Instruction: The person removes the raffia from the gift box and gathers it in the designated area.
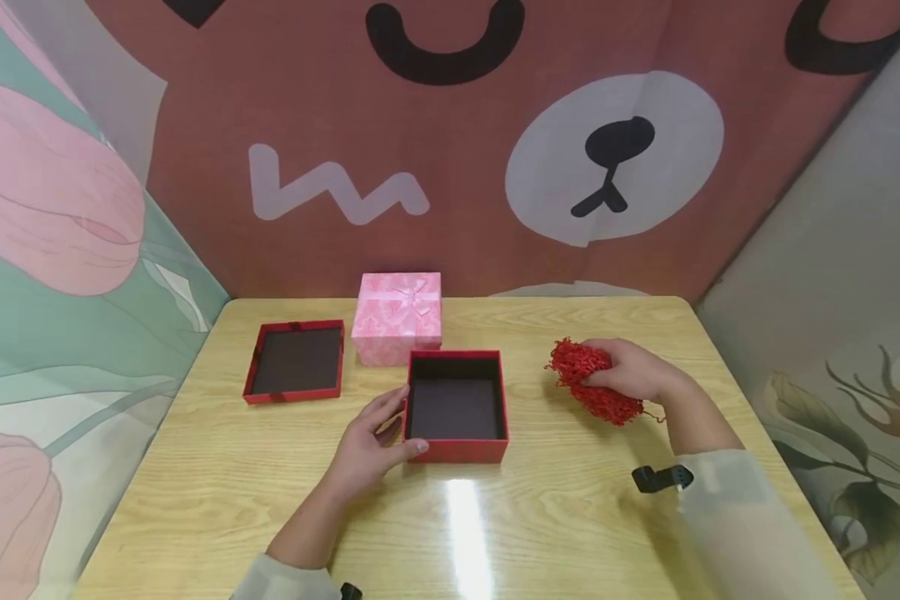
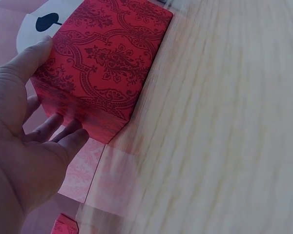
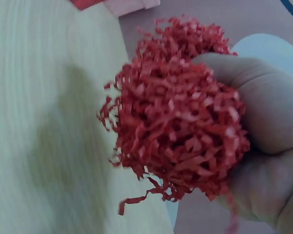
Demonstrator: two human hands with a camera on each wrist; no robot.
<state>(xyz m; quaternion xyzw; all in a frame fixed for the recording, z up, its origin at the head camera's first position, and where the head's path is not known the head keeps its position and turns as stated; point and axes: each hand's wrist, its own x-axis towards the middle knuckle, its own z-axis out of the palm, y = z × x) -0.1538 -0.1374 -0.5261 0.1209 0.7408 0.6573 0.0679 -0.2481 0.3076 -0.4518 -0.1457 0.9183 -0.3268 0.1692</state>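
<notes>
In the head view an uncovered red box (image 1: 456, 451) with a dark inside stands mid-table. My left hand (image 1: 367, 442) holds it by the near left corner, thumb at the front rim and fingers along the left wall. Dark scrollwork covers the outside of this red box (image 2: 110, 53) in the left wrist view. To the right, my right hand (image 1: 633, 371) grips a bundle of red shredded paper (image 1: 581, 362) over the table. Crinkled strips of the shredded paper (image 3: 180, 126) stick out past the thumb in the right wrist view; some fingers are hidden.
A red lid (image 1: 300, 358) lies at the left with its dark inside up. Behind the red box stands a pink gift box (image 1: 397, 308) with a bow. The wooden table (image 1: 570, 517) meets a printed backdrop (image 1: 465, 250) at the back.
</notes>
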